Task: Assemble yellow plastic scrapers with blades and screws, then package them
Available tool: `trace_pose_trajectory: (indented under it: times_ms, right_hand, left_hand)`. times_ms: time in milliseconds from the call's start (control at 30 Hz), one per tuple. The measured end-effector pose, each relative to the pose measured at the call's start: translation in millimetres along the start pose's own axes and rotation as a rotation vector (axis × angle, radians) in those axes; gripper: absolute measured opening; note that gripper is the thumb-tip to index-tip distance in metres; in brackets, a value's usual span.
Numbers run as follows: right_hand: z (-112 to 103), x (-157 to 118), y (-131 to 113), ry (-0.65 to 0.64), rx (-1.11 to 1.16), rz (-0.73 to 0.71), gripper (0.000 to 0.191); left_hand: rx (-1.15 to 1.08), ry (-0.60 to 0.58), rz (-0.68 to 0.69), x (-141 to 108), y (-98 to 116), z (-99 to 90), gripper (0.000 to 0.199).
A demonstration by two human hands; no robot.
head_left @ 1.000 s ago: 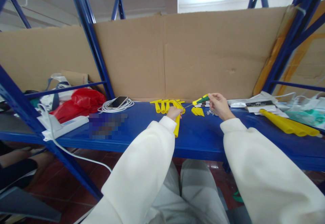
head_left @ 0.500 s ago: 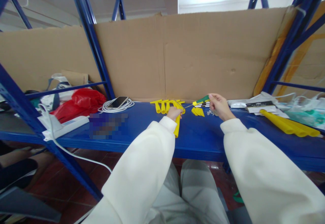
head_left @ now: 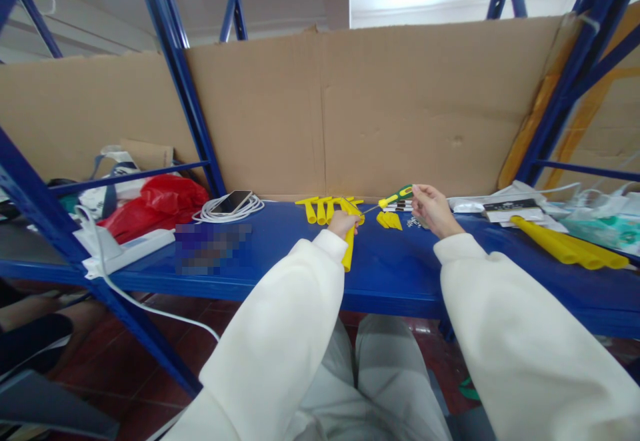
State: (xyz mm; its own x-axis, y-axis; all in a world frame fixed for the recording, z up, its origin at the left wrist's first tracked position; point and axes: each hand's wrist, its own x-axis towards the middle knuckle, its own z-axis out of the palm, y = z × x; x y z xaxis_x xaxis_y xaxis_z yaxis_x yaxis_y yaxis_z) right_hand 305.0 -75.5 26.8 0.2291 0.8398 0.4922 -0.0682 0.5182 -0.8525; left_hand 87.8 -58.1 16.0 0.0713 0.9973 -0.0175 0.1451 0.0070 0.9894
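My left hand [head_left: 343,222] is closed around a yellow plastic tool with a tubular handle [head_left: 349,257], whose handle points toward me. In my right hand [head_left: 433,210], the fingers pinch the end of a green and yellow screwdriver [head_left: 397,196]. Its shaft slants left and down, and the tip meets the head of the yellow tool beside my left fingers; the exact contact is too small to make out. Small yellow flat pieces [head_left: 389,220] lie between my hands. Small metal bits, perhaps screws [head_left: 414,223], are near my right fingers.
Several yellow T-shaped tools [head_left: 311,211] lie behind my left hand. A phone [head_left: 233,201] rests on a coiled white cable [head_left: 253,209]. Yellow tubular pieces [head_left: 570,246] lie at the right. Cardboard [head_left: 390,107] stands behind the blue shelf [head_left: 290,254]; blue posts [head_left: 187,87] flank it.
The screwdriver's handle has turned about its axis in my right fingers, showing more yellow now. Both hands and the yellow tool stay in nearly the same place.
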Motion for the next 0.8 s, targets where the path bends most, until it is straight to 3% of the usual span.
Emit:
trace_pose_trajectory:
  times_ms: [200,433,667,800]
  right_hand:
    - [0.1,-2.2,-1.8,-0.016,0.024,0.062,0.052]
    - [-1.5,-2.8,-1.4,-0.077,-0.01,0.017,0.045]
    - [-0.2,-2.9,-2.9,-0.077,0.028,0.007,0.046]
    - [1.0,-3.0,-3.1,-0.037,0.003,-0.008,0.046]
  left_hand:
    - [-0.01,-0.008,-0.009,0.7,0.7,-0.3,0.019]
    - [0.009,-0.002,-0.006,0.6,0.2,0.3,0.014]
    - [-0.011,0.016,0.009,-1.5,0.8,1.8,0.025]
    - [0.003,0.02,0.008,-0.7,-0.3,1.8,0.021]
